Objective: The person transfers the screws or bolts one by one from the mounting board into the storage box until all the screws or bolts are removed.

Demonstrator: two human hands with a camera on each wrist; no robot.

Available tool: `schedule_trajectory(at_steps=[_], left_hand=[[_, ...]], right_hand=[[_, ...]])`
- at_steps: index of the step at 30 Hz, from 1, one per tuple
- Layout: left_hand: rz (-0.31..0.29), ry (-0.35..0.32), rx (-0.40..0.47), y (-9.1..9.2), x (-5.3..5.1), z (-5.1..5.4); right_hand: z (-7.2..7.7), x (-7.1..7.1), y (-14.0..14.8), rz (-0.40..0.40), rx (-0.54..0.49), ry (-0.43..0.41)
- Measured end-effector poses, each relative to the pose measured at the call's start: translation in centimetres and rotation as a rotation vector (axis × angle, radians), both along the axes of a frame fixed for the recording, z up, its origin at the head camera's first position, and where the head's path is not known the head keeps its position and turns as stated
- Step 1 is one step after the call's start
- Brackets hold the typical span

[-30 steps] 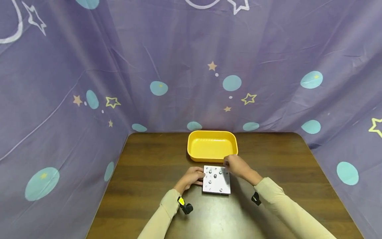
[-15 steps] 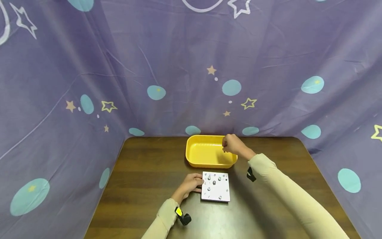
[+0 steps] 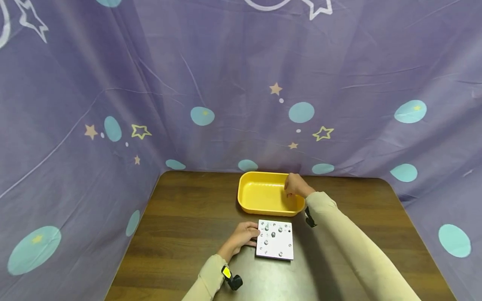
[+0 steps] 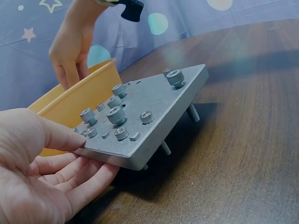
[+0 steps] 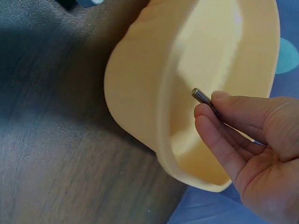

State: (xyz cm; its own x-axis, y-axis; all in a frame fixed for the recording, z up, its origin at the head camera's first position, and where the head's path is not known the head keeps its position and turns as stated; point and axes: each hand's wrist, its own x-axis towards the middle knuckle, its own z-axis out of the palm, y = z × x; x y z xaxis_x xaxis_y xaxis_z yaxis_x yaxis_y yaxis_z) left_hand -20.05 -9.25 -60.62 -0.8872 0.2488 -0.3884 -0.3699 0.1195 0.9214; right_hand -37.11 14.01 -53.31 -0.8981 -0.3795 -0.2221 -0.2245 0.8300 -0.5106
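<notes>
My left hand [image 3: 242, 236] grips the left edge of a square metal plate [image 3: 278, 244], thumb on top and fingers underneath. In the left wrist view the plate [image 4: 156, 100] is tilted, with several socket-head screws [image 4: 116, 115] standing in it and threaded ends sticking out below. A dark hole [image 3: 289, 230] shows near its far right corner. My right hand [image 3: 296, 184] is at the right end of the yellow bin [image 3: 269, 212]. Between thumb and fingertips it pinches a screw [image 5: 202, 97], threaded end showing; its head is hidden by the fingers.
The bin stands on a brown wooden table [image 3: 188, 209], just beyond the plate. Behind the table hangs a purple patterned cloth [image 3: 233, 83], which also runs along both sides. Each wrist wears a dark camera mount [image 3: 235, 282].
From the plate's far right corner, my right hand has moved away to the bin and then lowered slightly within it. The left hand keeps its hold on the plate.
</notes>
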Motion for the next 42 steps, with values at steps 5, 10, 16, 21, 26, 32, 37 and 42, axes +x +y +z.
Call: schedule_trajectory(at_steps=[5,10,16,21,26,32,37,42], left_hand=[[0.007,-0.004,-0.007,0.1,0.2,0.3],[0.012,-0.004,-0.002,0.2,0.1,0.1],[0.011,0.001,-0.008,0.3,0.1,-0.3],[0.009,0.003,-0.014,0.3,0.2,-0.2],[0.007,0.004,0.0,0.2,0.2,-0.1],[-0.002,0.03,-0.004,0.1,0.1,-0.2],[0.012,0.01,-0.011,0.3,0.0,-0.3],[0.026,0.006,-0.023,0.6,0.2,-0.1]], right_hand=[[-1.0,-0.1,-0.3,0.046,0.038,0.014],[-1.7,-0.3,-0.6,0.078,0.096,0.051],[-2.5,-0.2,-0.7,0.048,0.102,0.049],[-2.5,-0.2,-0.6,0.046,0.118,0.09],[-1.7,-0.4,-0.6,0.059,0.168,0.07],[0.4,0.1,-0.4,0.092,0.178,-0.027],[2.4,1.2,-0.3,0.153,0.162,-0.005],[4.3,3.9,-0.1,0.219,0.023,0.071]])
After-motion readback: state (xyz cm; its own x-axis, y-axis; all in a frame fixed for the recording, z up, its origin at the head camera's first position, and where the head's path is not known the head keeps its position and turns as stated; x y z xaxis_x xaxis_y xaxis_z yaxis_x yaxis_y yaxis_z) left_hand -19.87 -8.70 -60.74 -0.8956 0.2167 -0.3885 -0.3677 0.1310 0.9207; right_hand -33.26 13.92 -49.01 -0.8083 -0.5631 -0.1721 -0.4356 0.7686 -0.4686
